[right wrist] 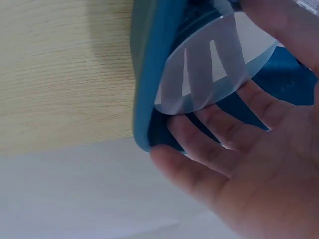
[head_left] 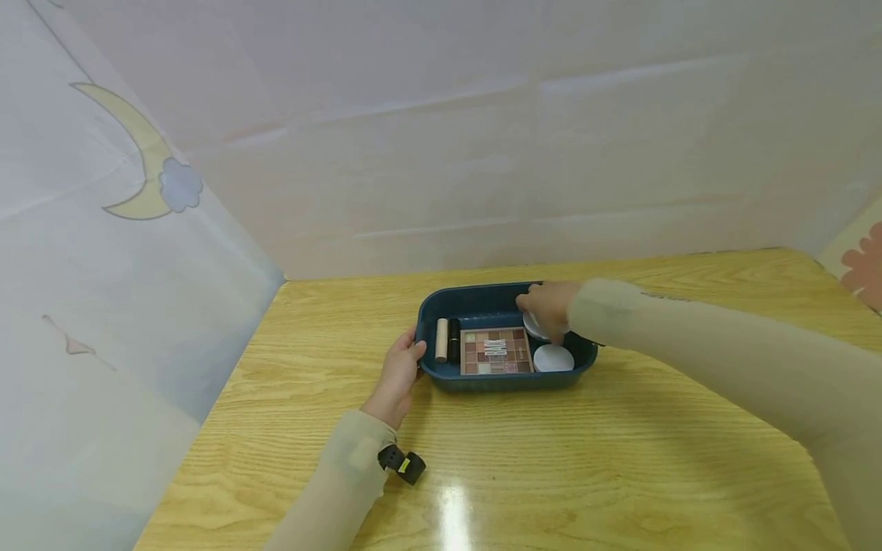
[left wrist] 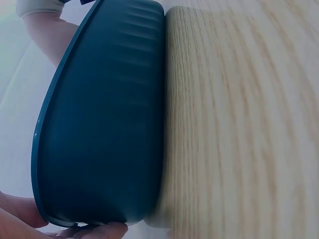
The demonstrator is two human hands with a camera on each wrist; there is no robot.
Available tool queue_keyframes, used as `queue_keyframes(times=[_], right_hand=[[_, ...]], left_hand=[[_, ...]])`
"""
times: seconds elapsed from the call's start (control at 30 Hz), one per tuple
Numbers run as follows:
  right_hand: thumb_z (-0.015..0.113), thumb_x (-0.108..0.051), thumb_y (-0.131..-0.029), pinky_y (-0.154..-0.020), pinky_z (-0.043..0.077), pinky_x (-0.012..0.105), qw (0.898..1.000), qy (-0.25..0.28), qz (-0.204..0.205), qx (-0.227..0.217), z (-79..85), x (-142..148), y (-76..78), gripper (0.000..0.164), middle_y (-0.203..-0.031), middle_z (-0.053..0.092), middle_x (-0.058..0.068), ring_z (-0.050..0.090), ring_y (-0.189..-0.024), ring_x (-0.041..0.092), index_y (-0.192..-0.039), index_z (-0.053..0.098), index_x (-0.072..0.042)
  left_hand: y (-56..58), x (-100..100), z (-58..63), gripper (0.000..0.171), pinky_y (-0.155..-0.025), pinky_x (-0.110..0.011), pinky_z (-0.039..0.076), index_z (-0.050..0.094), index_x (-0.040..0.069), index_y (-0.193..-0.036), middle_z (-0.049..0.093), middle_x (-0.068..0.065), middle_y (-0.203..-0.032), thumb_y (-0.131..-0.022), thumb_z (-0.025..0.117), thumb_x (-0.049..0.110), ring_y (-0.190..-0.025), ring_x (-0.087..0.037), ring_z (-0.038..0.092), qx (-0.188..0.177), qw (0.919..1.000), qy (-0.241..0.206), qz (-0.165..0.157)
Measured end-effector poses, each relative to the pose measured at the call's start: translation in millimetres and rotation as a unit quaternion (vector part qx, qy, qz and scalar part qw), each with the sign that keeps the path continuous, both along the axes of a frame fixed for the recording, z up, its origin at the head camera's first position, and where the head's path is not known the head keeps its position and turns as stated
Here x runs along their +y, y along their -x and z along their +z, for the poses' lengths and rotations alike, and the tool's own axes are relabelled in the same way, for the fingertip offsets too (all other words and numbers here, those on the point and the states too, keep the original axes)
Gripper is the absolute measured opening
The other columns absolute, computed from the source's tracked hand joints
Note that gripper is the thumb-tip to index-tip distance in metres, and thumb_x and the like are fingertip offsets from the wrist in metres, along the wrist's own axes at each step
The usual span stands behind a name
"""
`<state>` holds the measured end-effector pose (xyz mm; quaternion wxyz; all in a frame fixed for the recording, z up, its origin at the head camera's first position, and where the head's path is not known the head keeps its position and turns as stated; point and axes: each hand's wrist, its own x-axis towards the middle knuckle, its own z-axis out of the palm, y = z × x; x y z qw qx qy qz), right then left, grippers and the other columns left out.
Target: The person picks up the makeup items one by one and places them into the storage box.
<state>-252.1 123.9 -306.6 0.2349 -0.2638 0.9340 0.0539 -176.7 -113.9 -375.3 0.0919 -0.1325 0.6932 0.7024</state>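
Observation:
A dark teal plastic bin (head_left: 513, 383) sits on the wooden table. My left hand (head_left: 400, 367) grips its left end, thumb at the rim and fingers against the outer wall; fingertips (left wrist: 107, 230) show under the bin's side (left wrist: 99, 124) in the left wrist view. Inside the bin's right end, my right hand (head_left: 551, 306) holds a round white container (right wrist: 199, 69) with a clear rim, thumb and fingers on opposite sides. A second round white container (head_left: 553, 358) lies just in front. Left of these lie an eyeshadow palette (head_left: 496, 352), a black tube (head_left: 454, 340) and a beige tube (head_left: 442, 340).
The wooden table (head_left: 524, 474) runs back to a wall covered with a pale printed sheet (head_left: 441, 153). Another such sheet (head_left: 83, 306) hangs along the left. A black strap with a small device (head_left: 403, 463) is on the left wrist.

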Motion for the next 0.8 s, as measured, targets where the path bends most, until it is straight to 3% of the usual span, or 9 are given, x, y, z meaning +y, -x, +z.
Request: queue_keyframes(times=[0.33, 0.57, 0.8], right_hand=[[0.09, -0.009, -0.067, -0.083, 0.051, 0.046, 0.996, -0.062, 0.048, 0.028, -7.7, -3, 1.9, 0.074, -0.121, 0.054, 0.015, 0.051, -0.108, 0.037, -0.131, 0.053, -0.009], [0.091, -0.006, -0.065, -0.088, 0.049, 0.05, 0.996, -0.067, 0.056, 0.012, -19.8, -2, 9.8, 0.081, -0.124, 0.052, 0.018, 0.052, -0.112, 0.039, -0.135, 0.049, -0.007], [0.091, -0.009, -0.066, -0.089, 0.05, 0.05, 0.993, -0.099, 0.067, -0.002, -16.3, -7, 9.7, 0.084, -0.124, 0.052, 0.018, 0.052, -0.113, 0.038, -0.138, 0.048, -0.007]], left_hand=[[-1.4, -1, 1.4, 0.046, -0.106, -0.049, 0.032, 0.032, -0.002, -0.149, 0.038, -0.021, -0.149, -0.105, 0.036, 0.008, -0.134, -0.034, 0.038, 0.009, 0.9999, -0.005, -0.006], [-2.9, 0, 3.9, 0.045, -0.107, -0.048, 0.032, 0.034, 0.0, -0.149, 0.039, -0.019, -0.149, -0.105, 0.036, 0.008, -0.134, -0.033, 0.039, 0.004, 1.0, -0.007, -0.003], [-4.6, 1, 4.7, 0.046, -0.109, -0.048, 0.031, 0.032, -0.001, -0.15, 0.038, -0.019, -0.15, -0.105, 0.036, 0.009, -0.136, -0.033, 0.037, 0.0, 1.0, -0.008, 0.0]])
